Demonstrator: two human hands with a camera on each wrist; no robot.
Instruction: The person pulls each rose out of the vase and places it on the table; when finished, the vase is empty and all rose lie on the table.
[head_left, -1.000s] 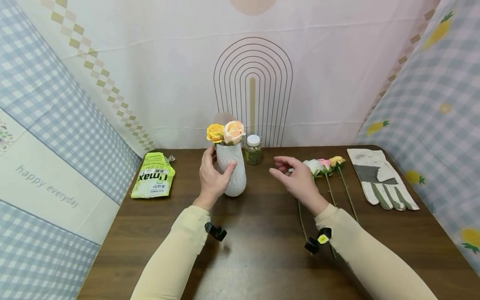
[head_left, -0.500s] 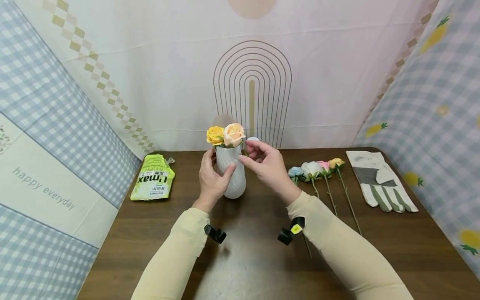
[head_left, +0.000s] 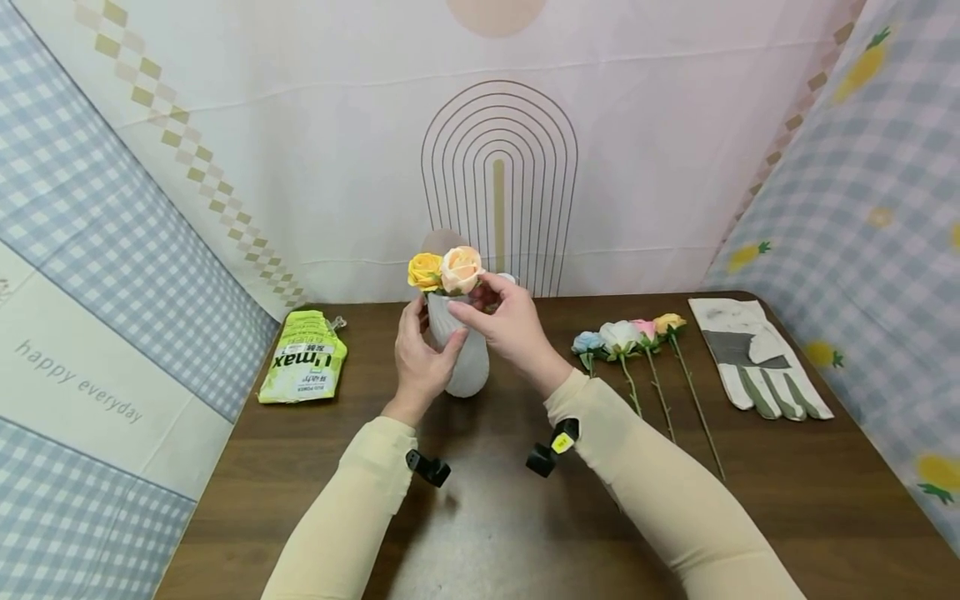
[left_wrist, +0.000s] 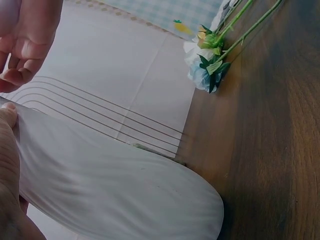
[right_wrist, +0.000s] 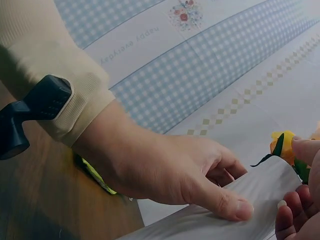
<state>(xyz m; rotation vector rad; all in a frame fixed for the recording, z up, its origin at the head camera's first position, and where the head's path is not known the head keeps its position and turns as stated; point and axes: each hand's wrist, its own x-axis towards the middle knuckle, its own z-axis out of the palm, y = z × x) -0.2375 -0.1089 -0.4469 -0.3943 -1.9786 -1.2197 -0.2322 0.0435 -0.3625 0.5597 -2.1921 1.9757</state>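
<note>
A white ribbed vase (head_left: 468, 367) stands upright on the table, holding a yellow rose (head_left: 425, 272) and a peach rose (head_left: 461, 269). My left hand (head_left: 423, 358) grips the vase's upper part from the left, thumb in front; the left wrist view shows the vase (left_wrist: 120, 175) large. My right hand (head_left: 513, 321) is at the rim on the right. Its index finger is at the peach rose's right edge and its thumb lies lower, before the rim, with a gap between them. Stems inside the vase are hidden.
Several loose roses, blue (head_left: 587, 342), white (head_left: 619, 337), pink (head_left: 646, 330) and orange (head_left: 669, 323), lie to the right. Farther right is a work glove (head_left: 757, 358). At left lies a green packet (head_left: 303, 358). A lidded jar (head_left: 508, 279) is mostly hidden behind my right hand.
My right hand has moved left from beside the loose roses to the peach rose at the vase rim. The left hand keeps its grip on the vase.
</note>
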